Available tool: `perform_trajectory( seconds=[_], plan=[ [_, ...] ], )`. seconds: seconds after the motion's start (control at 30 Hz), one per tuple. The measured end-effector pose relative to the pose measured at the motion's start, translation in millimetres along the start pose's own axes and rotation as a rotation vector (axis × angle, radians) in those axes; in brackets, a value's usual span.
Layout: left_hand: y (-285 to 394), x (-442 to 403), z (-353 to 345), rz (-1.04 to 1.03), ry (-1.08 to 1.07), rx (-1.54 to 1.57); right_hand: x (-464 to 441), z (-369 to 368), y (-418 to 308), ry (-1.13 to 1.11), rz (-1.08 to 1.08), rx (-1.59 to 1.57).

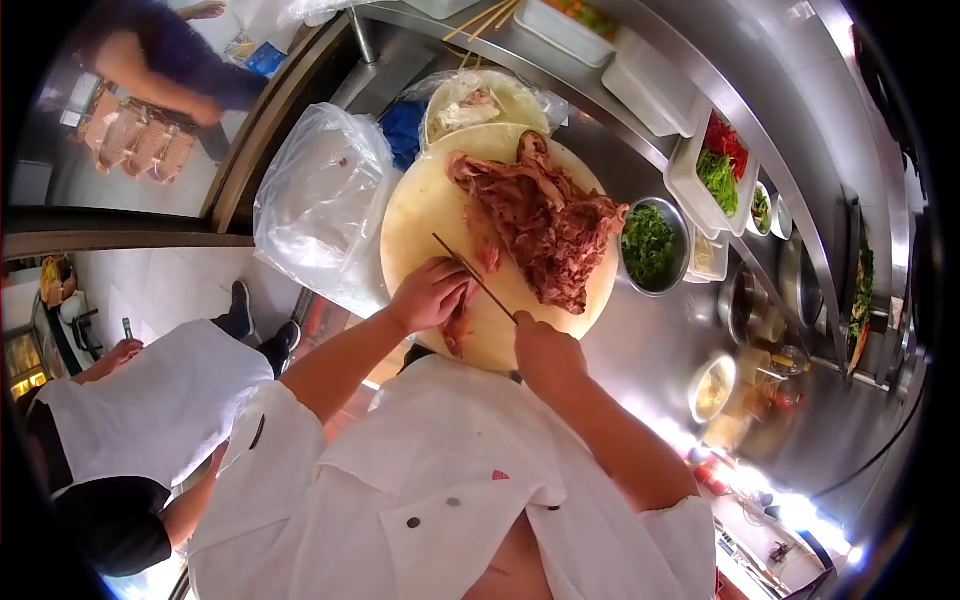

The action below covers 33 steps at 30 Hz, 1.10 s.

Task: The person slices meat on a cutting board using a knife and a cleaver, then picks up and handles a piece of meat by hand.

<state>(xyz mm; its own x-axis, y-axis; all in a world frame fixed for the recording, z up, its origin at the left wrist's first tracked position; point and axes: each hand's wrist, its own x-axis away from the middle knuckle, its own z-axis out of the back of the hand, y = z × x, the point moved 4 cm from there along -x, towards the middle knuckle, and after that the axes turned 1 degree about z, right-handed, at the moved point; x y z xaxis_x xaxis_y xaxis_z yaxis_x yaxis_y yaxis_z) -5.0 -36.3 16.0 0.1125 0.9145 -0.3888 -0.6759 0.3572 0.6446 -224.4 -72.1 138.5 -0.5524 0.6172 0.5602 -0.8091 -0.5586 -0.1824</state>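
A round cutting board [410,235] lies in front of me with a large heap of reddish-brown cooked meat [545,220] on its far right part. My right hand [548,355] is closed round the handle of a knife [474,278], whose blade points up and to the left across the board. Beside the blade, my left hand [432,293] has its fingers curled over a smaller piece of meat [457,330] at the near left of the board. Another small scrap of meat [487,252] lies just beyond the knife.
A white plastic bag [330,190] lies left of the board. Behind it stands a bag-lined bowl [485,105]. On the right are a metal bowl of chopped greens [652,246], a tub of peppers [720,160] and a metal shelf [640,115]. A person in white [160,400] stands at the left.
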Motion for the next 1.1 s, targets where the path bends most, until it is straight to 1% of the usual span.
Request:
perform_trajectory(
  seconds=[0.07, 0.1, 0.2, 0.27, 0.37, 0.47, 0.57, 0.67, 0.77, 0.87, 1.1],
  plan=[
    [-1.1, 0.2, 7.7, -0.019, 0.020, -0.007, -4.2, -1.4, -6.0, 0.019, 0.022, -0.009],
    [28.3, 22.1, -3.3, 0.049, -0.021, 0.059, 23.0, -6.1, -4.4, -0.069, 0.020, -0.014],
    [1.0, -2.6, -3.6, 0.005, 0.003, 0.042, -16.7, -5.2, -0.2, 0.032, 0.048, 0.003],
    [4.6, -1.9, -1.4, 0.016, 0.015, 0.050, -27.8, -15.9, -4.0, 0.074, 0.041, -0.033],
    [10.4, -11.0, 4.3, 0.015, 0.021, 0.044, -56.3, -35.3, -3.5, 0.084, 0.065, 0.001],
    [4.9, -11.7, 1.0, 0.020, -0.056, 0.068, -76.2, -56.8, 2.4, 0.222, 0.156, 0.022],
    [10.0, -11.9, 4.6, -0.010, 0.018, 0.038, -78.4, -50.6, 8.5, 0.310, 0.145, -0.013],
    [7.2, -5.2, 1.8, -0.002, -0.005, 0.056, -74.7, -40.7, 17.5, 0.247, 0.159, -0.059],
    [5.1, 1.5, -2.5, -0.036, 0.044, 0.043, -43.6, -18.9, 9.9, 0.162, 0.116, -0.014],
    [3.8, 3.6, -4.7, -0.025, 0.009, 0.020, -13.5, -6.5, 0.7, 0.013, 0.040, 0.053],
    [6.5, -0.4, -3.3, -0.010, -0.005, -0.006, -0.2, 1.3, 3.4, -0.031, 0.015, -0.020]
  ],
)
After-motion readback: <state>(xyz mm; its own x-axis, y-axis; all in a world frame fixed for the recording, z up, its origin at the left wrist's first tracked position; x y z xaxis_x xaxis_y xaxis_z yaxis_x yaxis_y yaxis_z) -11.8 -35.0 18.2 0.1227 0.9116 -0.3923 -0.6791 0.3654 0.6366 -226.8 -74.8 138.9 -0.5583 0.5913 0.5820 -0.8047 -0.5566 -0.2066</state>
